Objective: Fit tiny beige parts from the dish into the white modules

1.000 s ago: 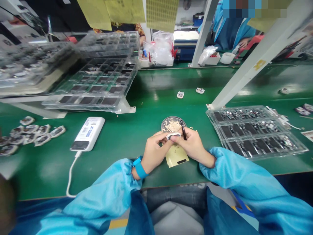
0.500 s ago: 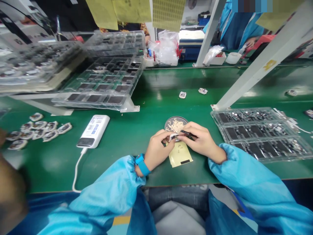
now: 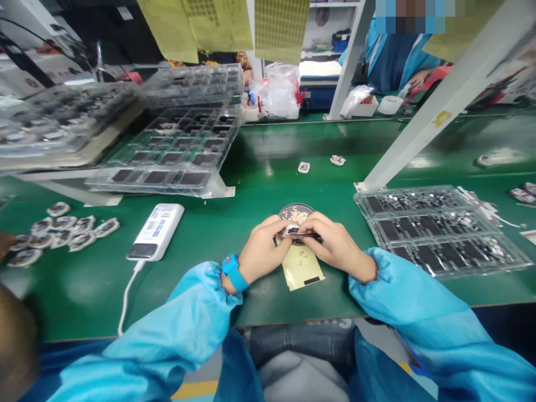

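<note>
My left hand [image 3: 264, 249] pinches a small white component [image 3: 292, 230] between thumb and fingers, just above a round mesh dish [image 3: 296, 214] holding pale granules. My right hand [image 3: 336, 245] is shut on a slim black tool [image 3: 310, 237], which lies nearly flat with its tip at the white component. The exact tip contact is hidden by my fingers. Below my hands, a yellow sheet [image 3: 302, 272] with a black strip lies on the green bench. A blue wrist strap [image 3: 234, 273] circles my left wrist.
A white power bank [image 3: 154, 231] with a cable lies to my left, beyond several round white parts [image 3: 62, 231]. Clear trays of dark items stand on both sides [image 3: 439, 229]. A white post [image 3: 412, 117] rises at right, and a co-worker's hand [image 3: 419, 81] shows far back.
The black tool has swung from nearly upright to almost flat, its tip at the white component. My hands have drawn closer together over the dish.
</note>
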{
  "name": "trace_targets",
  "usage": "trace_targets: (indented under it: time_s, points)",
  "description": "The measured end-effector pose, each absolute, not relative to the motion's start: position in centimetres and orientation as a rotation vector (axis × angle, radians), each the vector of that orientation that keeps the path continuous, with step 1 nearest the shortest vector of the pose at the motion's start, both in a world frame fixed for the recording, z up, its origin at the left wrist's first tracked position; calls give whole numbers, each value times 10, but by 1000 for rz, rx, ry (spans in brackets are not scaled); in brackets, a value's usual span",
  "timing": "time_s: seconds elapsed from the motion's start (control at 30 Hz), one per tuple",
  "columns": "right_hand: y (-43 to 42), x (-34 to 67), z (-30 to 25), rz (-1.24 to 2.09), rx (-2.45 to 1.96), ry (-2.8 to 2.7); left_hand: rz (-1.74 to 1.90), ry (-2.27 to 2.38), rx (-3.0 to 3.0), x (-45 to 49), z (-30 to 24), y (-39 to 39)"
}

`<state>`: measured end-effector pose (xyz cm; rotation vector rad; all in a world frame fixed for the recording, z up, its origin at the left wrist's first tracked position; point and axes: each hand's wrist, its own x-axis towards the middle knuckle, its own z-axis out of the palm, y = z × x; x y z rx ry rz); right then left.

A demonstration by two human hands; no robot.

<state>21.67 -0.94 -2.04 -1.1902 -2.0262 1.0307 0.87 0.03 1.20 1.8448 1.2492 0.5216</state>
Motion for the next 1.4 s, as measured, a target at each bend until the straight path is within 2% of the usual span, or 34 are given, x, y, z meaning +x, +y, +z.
trace_targets:
  time_s: [0.1,0.3,0.43,0.53,0.7,0.93,1.17,1.23,1.33,1.4]
  points:
    - [-4,219,-25,1009,-1283,-1868,443,1268,1960,4,2,40]
    - [4,225,-35,910,-1552,-1811,72,1806,1964,-1,-58,155]
    - [7,226,-39,905,-1527,-1717,95,1713,2140,30,-91,192]
    - [10,228,-43,928,-1528,-1683,60,1575,2180,57,-109,199]
    - [11,228,-45,951,-1519,-1670,76,1632,2136,68,-120,195]
    - [8,222,-36,1018,-1422,-1612,180,1672,2082,24,-103,169]
    - [5,240,-25,885,-1394,-1627,451,1643,1832,2,-71,145]
    - [-1,246,-25,1033,-1438,-1592,546,1555,1677,-4,-57,122]
    - [-13,247,-26,1542,-1391,-1400,714,1231,1112,-16,-32,76]
    - [-20,244,-25,1839,-1272,-1295,667,1084,842,-22,-17,48]
